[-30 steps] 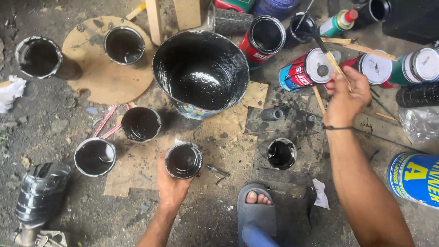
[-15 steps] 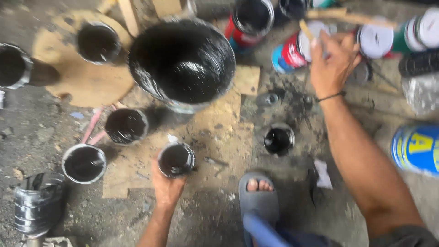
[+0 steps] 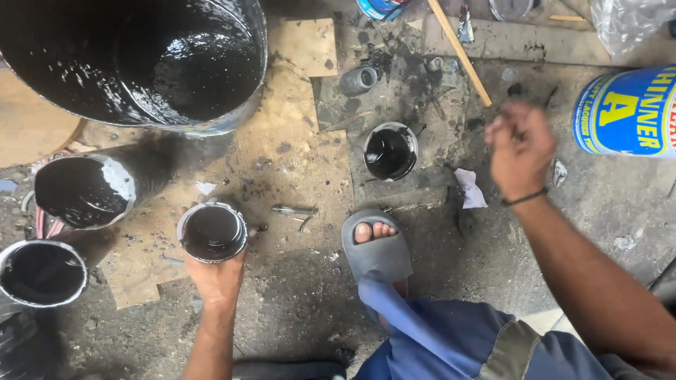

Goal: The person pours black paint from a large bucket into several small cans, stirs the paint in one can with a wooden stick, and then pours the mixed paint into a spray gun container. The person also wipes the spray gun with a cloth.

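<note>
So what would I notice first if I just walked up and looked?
Probably the big black pot at the top left, glossy with black liquid inside. Just below it, the left hand holds a small can of the same dark stuff, with more black-filled cans beside it. On the right, the right hand hangs near a blue and yellow tin lying on its side.
</note>
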